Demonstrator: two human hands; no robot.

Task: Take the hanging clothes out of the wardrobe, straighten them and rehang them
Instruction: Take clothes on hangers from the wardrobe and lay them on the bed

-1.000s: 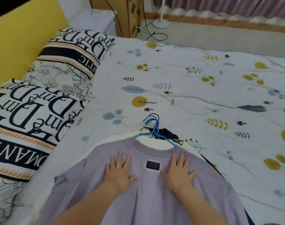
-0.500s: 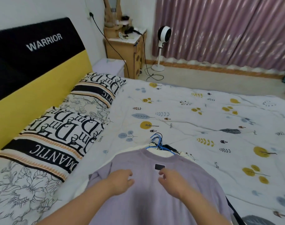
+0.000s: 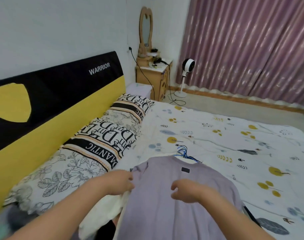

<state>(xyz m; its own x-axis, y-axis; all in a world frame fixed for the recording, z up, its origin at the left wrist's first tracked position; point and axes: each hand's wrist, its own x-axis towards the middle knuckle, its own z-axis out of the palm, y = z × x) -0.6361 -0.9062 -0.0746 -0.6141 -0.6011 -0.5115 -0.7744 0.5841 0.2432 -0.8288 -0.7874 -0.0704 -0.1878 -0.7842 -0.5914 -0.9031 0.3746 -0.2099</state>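
While both hands hover, lilac shirt (image 3: 173, 213) lies lengthwise, collar pointing away.

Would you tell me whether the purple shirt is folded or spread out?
Spread out: the purple shirt lies flat on the bed, chest label showing.

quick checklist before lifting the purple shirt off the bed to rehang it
1. Purple shirt lying flat on top of the pile: ok.
2. Blue hangers reachable at the collar: ok, hooks stick out onto the bedsheet.
3. Which hanger belongs to this shirt: cannot tell, several are bunched together.
4. Left hand on the shirt's left edge: ok; exact grip cannot tell.
5. Right hand gripping: not ok, fingers curled above the fabric, holding nothing.
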